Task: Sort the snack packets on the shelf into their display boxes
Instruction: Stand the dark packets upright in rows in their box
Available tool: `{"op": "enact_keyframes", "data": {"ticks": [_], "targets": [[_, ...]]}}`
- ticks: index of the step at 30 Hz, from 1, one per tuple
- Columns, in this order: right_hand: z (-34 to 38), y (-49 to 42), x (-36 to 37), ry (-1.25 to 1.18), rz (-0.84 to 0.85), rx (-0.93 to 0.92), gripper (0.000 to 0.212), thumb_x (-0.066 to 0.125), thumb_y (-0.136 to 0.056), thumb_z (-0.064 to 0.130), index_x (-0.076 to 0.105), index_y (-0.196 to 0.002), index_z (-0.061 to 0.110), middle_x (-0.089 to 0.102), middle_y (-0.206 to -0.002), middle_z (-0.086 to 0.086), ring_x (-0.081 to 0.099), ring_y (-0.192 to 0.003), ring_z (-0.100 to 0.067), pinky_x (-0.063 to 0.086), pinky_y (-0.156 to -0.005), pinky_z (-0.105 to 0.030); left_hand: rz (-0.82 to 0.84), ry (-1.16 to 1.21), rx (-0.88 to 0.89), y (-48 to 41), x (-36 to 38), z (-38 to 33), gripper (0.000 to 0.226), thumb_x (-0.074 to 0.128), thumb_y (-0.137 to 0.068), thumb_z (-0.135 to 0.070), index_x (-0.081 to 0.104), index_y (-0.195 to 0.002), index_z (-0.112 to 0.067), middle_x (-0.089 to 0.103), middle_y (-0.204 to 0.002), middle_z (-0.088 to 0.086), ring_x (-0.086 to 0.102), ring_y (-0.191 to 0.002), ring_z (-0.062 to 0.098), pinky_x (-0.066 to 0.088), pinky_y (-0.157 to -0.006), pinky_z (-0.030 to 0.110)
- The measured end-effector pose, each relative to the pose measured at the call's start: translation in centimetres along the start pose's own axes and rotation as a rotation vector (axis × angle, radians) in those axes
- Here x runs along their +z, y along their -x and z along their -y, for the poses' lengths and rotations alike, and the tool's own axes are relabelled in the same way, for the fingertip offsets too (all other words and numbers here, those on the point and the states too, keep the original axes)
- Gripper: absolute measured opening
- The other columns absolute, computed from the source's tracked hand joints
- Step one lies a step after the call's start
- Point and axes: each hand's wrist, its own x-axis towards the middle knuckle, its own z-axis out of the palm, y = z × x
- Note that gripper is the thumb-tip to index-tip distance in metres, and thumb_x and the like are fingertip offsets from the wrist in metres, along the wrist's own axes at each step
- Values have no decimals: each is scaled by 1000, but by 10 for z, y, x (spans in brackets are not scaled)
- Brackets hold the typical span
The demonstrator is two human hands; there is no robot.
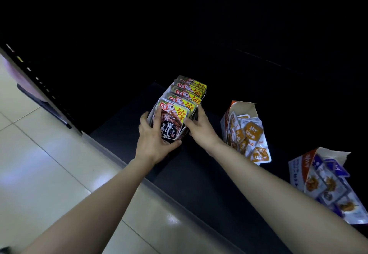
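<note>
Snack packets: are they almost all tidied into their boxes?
Looks about a third done. The black packets stand in a neat row in their display box. Both the left hand and right hand grip that box. Still left: orange packets spilling from the torn orange box, and blue packets slumping out of the blue box.

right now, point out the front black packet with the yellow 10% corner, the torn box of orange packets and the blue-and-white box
front black packet [170,130]: head view, black label panel
torn box of orange packets [245,108]: head view, pale inner flap
blue-and-white box [296,174]: head view, left side wall
</note>
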Motion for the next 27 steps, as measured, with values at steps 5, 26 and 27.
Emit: {"op": "enact_keyframes", "data": {"ticks": [5,26,27], "targets": [[10,-19,6,215,-8,-61,90,64,-92,24,0,-156,17,11,-162,-9,16,-148,-22,23,-119,-38,22,14,-14,-17,-2,4,128,84,-67,-53,-3,-157,-27,-2,-157,17,16,-144,38,38,-108,44],[32,-73,38,51,60,-13,87,60,-88,28,3,-153,42,19,-161,-2,24,-146,-17,29,-117,-48,-76,-93,-101,-70,-9,22,100,73,-83,-44,7,-157,-30,3,-154,23,18,-138,39,38,-107,44],[25,-77,43,-3,47,-12,88,60,-84,28,4,-149,47,29,-156,-2,31,-142,-18,31,-116,-47,-78,-88,-105,-75,-9,22,99,73,-84,-43,7,-157,-31,1,-155,23,17,-138,39,38,-107,44]]}}
